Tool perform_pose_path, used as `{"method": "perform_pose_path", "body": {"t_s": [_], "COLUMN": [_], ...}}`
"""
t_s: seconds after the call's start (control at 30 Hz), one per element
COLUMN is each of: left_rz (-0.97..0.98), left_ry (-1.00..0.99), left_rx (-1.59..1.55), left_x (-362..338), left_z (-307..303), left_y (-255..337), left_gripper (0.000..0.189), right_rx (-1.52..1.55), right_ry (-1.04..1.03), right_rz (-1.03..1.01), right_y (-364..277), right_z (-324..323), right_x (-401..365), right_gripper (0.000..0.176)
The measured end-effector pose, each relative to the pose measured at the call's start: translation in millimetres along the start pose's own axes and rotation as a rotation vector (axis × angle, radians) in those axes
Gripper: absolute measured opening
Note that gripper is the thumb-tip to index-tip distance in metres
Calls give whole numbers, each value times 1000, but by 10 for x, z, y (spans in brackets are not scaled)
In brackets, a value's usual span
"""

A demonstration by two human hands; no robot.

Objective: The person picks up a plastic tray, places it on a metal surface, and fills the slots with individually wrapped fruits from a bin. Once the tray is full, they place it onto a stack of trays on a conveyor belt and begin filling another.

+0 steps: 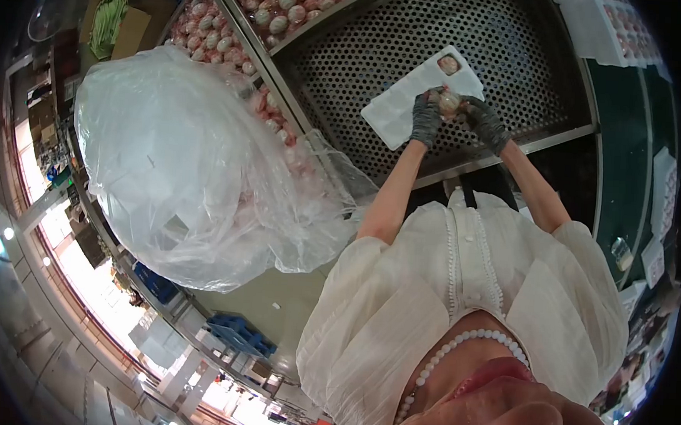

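- Pretty bright overall, with soft, even light on the perforated table (518, 60) and barely any hard shadows.
- The lit strip (91, 276) at lower left is blown out white.
- White glare patches on the clear plastic bag (196, 166).
- Heavy fisheye: edges bend, corners go black.
- Bottom edge is blurry. The left hand (426, 118), right hand (485, 124) and round piece (449, 103) look sharp enough.

Cupping a round pink-white item (448, 103) between the grey-gloved left hand (426, 118) and right hand (484, 121), fingers closed about it from both sides, so only its pale, slightly glossy top showing. Held just above the near edge of a white tray (396, 111). Flat, rectangular, lying askew on the perforated metal table (348, 67), long side running diagonally. Seated in the tray's far corner, a second round item (448, 63) of the same colouring, apart from the hands.
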State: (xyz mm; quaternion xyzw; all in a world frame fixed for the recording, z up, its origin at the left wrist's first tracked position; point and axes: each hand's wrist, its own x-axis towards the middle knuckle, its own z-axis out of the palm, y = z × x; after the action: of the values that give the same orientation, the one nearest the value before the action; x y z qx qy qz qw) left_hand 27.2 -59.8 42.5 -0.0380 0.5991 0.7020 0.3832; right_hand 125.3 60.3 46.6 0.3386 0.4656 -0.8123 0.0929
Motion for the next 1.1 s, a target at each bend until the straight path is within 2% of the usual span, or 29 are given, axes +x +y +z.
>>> {"method": "perform_pose_path", "body": {"t_s": [0.03,0.07,0.13,0.17,0.2,0.23,0.27,0.3,0.33,0.37,0.4,0.43,0.47,0.53,0.57,0.63,0.67,0.73,0.77,0.8,0.83,0.87,0.9,0.93,0.97,1.1], "left_rz": [143,149,134,619,521,447,749,1330,600,379,403,430,474,175,184,258,261,268,270,371,471,477,473,468,420,418], "left_ry": [-23,-14,-167,-337,-260,-36,26,317,258,360,201,419,446,307,300,330,326,339,334,354,375,372,386,400,359,339], "left_rx": [161,164,271,987,1385,970,1028,1063,681,973,1417,1106,1100,842,840,765,768,828,829,814,796,796,813,830,707,899], "left_x": [90,237,568,255,261,361,714,723,686,800,514,523,567,247,221,204,203,183,168,167,171,162,138,109,64,228], "left_z": [16,49,1,268,501,459,268,408,414,397,472,479,489,571,571,544,531,558,560,561,578,595,598,592,597,548], "left_y": [-126,-376,-769,-19,97,-200,-741,-267,-689,-1028,-602,-831,-914,-272,-250,-285,-299,-329,-370,-410,-430,-416,-387,-351,-282,-458], "left_gripper": [25,25,24,21,19,19,21,23,14,15,17,16,17,18,18,19,19,23,23,20,19,19,19,19,21,22], "right_rx": [183,360,57,-91,-414,-551,-472,-507,-636,-942,-1278,-1313,-1349,-1399,-1404,-1519,-1516,-1644,-1585,-1583,-1542,-1497,-1497,-1531,-1550,-1653], "right_ry": [-53,-110,74,121,17,22,-28,-36,60,-18,115,103,113,75,85,66,73,148,104,113,104,93,98,48,-3,141], "right_rz": [41,82,-40,-109,-329,-424,-476,-520,-534,-431,-754,-855,-953,-882,-887,-716,-718,-554,-585,-588,-722,-855,-859,-632,-401,-550], "right_y": [-104,-224,-307,-299,-446,-337,-402,-454,-332,-627,-443,-414,-443,-468,-478,-505,-477,-421,-404,-338,-212,-151,-208,-375,-464,-247], "right_z": [-33,-58,-96,-152,-180,-341,-313,-341,-470,-348,-489,-419,-362,-339,-306,-233,-185,-138,-186,-295,-473,-573,-535,-364,-270,-289], "right_x": [-35,-56,-82,8,16,225,320,373,509,399,515,494,432,440,419,413,456,518,540,614,721,786,777,663,603,647], "right_gripper": [37,36,32,31,31,28,25,22,22,21,22,21,20,20,20,24,24,23,24,24,24,23,23,23,23,23]}}
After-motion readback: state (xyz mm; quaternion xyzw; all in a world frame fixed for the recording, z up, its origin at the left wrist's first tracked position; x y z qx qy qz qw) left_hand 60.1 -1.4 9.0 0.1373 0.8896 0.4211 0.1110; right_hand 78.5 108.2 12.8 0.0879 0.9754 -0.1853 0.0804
